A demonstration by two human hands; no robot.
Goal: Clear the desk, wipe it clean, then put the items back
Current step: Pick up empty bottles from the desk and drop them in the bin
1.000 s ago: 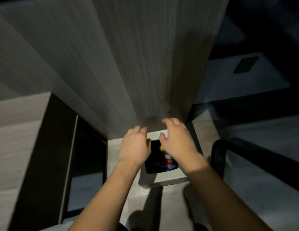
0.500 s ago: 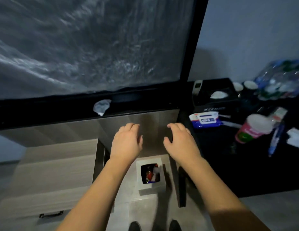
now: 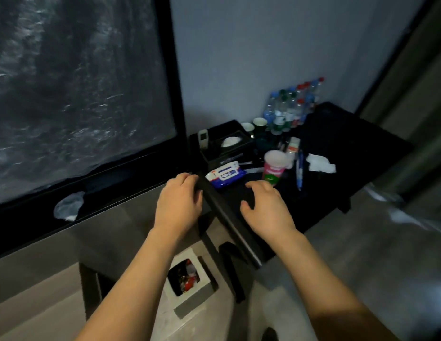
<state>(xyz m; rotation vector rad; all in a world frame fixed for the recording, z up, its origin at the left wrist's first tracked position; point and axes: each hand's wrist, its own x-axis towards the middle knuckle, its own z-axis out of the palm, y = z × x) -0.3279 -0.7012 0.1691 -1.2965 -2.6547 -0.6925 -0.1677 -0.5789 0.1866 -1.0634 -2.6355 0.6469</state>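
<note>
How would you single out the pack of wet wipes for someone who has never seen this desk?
Start at the black desk against the wall, right of the big window. At its near left corner, just in front of the black tissue box, lies the wet wipes pack. It is the only flat, soft blue-and-white packet; the pink cup beside it stands upright.

Your left hand point(image 3: 179, 205) covers part of the tabletop point(image 3: 337, 183) edge. The bottles point(image 3: 292, 104) blur together, the pink cup point(image 3: 275, 166) label is unreadable, and the bin point(image 3: 187, 279) contents are indistinct.
</note>
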